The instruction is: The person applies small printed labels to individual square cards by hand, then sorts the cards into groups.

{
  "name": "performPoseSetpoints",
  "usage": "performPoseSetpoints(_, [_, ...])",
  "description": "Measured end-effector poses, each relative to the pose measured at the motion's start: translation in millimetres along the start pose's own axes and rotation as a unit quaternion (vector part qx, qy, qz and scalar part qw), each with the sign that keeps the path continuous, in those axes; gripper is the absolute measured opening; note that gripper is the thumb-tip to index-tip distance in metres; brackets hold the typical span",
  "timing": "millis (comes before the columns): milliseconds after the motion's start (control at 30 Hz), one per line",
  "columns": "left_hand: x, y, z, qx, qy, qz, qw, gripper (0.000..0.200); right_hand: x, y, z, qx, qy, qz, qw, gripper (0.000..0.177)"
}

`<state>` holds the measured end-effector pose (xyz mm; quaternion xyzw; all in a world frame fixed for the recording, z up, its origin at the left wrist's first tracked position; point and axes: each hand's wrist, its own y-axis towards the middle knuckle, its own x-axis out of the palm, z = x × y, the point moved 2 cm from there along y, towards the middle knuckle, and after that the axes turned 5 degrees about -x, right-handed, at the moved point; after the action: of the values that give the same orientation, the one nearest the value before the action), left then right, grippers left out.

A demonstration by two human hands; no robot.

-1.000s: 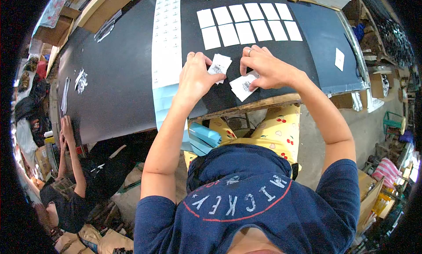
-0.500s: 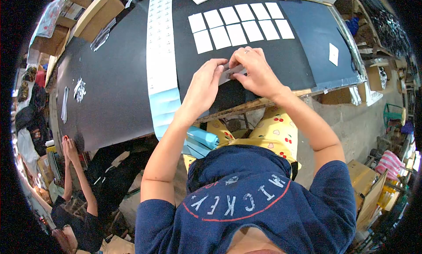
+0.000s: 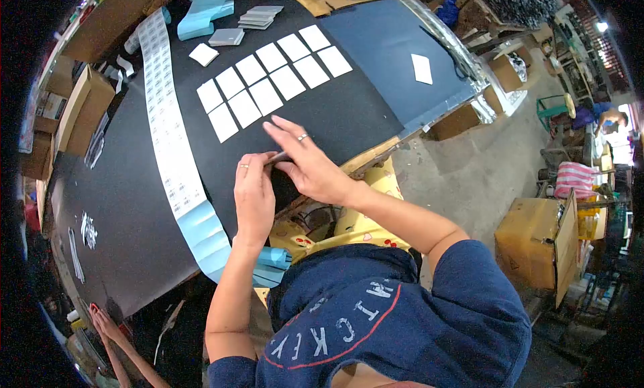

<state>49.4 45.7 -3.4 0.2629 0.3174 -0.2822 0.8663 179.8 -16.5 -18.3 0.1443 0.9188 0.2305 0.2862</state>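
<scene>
Near the front edge of the black table, my left hand pinches a small thin grey piece between thumb and fingers. My right hand meets it from the right, its thumb and a lower finger at the piece, its upper fingers stretched out. Two rows of white cards lie just beyond my hands. Left of them runs a long printed label strip, whose light blue end hangs over the front edge.
Small card stacks and a blue roll lie at the back. One white card rests on the dark blue sheet. A co-worker's hands are at the lower left. Cardboard boxes stand on the right.
The camera view has turned, so the table appears shifted and tilted. My right hand's upper fingers have straightened, and the piece between my hands now shows as a thin edge.
</scene>
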Motion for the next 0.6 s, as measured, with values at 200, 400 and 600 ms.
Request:
performPoseSetpoints(200, [11, 11, -12, -0.207, -0.314, -0.082, 0.923, 0.024, -11, -4, 12, 0.23, 0.331, 0.16, 0.901, 0.015])
performPoseSetpoints(400, [-34, 6, -4, -0.168, -0.283, -0.017, 0.944, 0.044, -104, 18, 61, 0.221, 0.274, 0.135, 0.926, 0.024])
performPoseSetpoints(600, [-138, -39, -85, -0.244, -0.104, 0.124, 0.956, 0.037, -269, 35, 119, 0.319, 0.129, 0.164, 0.924, 0.028])
